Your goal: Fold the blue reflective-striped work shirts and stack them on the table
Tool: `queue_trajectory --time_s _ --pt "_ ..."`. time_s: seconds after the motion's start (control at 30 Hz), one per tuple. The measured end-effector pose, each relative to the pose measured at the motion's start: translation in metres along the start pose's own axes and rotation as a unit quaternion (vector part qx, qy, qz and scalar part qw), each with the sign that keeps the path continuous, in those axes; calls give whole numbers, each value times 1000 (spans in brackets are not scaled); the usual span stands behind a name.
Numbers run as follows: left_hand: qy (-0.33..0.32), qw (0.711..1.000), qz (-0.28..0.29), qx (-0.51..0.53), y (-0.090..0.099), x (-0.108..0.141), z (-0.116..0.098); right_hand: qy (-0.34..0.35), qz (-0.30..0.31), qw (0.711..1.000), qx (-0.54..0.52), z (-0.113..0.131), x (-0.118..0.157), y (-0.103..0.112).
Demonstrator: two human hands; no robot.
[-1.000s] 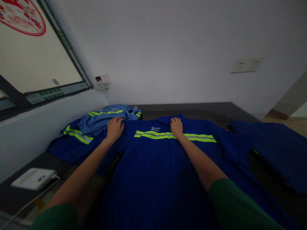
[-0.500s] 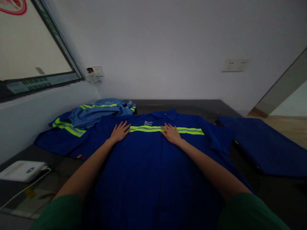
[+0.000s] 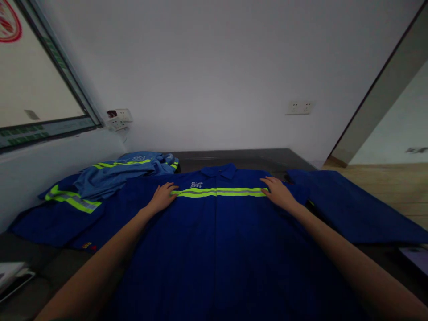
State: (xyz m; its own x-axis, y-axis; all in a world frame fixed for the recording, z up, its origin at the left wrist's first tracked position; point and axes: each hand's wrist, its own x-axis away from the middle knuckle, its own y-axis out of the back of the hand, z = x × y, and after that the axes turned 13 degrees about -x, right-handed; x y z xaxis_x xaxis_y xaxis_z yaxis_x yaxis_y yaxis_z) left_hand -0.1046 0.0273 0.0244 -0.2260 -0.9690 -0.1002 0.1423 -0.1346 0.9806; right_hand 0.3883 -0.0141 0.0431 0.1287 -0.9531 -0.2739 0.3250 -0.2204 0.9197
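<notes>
A dark blue work shirt (image 3: pixel 214 236) lies spread front up on a dark table, its collar toward the wall. A yellow-green reflective stripe (image 3: pixel 234 191) crosses its chest, with a white logo just above on the left. On the left end of that stripe rests my left hand (image 3: pixel 162 197), palm down with fingers stretched. My right hand (image 3: pixel 277 191) lies at the stripe's right end, fingers apart on the cloth. Neither hand grips anything.
To the left is a heap of blue garments (image 3: pixel 130 169) with reflective stripes. A folded dark blue cloth (image 3: pixel 347 203) lies to the right. A white device (image 3: pixel 13 272) sits at the lower left. Behind the table (image 3: pixel 267 154) stands a wall with sockets (image 3: pixel 300 107).
My right hand has slid right along the stripe, from the shirt's middle to its right side. My left hand stays at the left end. The camera view has shifted.
</notes>
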Motion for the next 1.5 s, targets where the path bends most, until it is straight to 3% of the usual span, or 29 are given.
queue_trajectory --time_s 0.1,0.2,0.33,0.43,0.6,0.77,0.9,1.03,1.13,1.3,1.43,1.5 --pt "-44 999 0 25 3 -27 -23 -195 -4 980 41 -63 34 31" --pt "-58 998 1 30 0 -62 -50 -292 41 956 -14 -89 69 34" --pt "-20 1000 1 23 -12 -103 -80 -235 -3 968 -91 -76 90 8" --pt "6 1000 19 22 -25 -121 -88 -202 -26 968 -146 -67 92 -3" --pt "29 998 51 19 -38 -134 -77 -166 -22 967 -191 -84 104 22" --pt "23 996 77 24 -38 -137 -66 -124 -79 978 -151 -103 118 55" --pt "21 998 63 23 -35 -137 -67 -108 -60 980 -154 -108 125 47" --pt "11 999 21 25 -33 -136 -68 -161 -89 976 -115 -114 131 33" --pt "8 999 13 30 -35 -136 -70 -200 -87 966 -140 -116 131 24" --pt "22 998 45 40 -42 -140 -70 -231 -94 935 -254 -105 120 9" --pt "75 989 -46 116 -39 -141 -68 -257 -137 896 -334 -98 111 8" --pt "115 978 -103 141 -32 -141 -72 -290 -151 855 -403 -98 107 12"
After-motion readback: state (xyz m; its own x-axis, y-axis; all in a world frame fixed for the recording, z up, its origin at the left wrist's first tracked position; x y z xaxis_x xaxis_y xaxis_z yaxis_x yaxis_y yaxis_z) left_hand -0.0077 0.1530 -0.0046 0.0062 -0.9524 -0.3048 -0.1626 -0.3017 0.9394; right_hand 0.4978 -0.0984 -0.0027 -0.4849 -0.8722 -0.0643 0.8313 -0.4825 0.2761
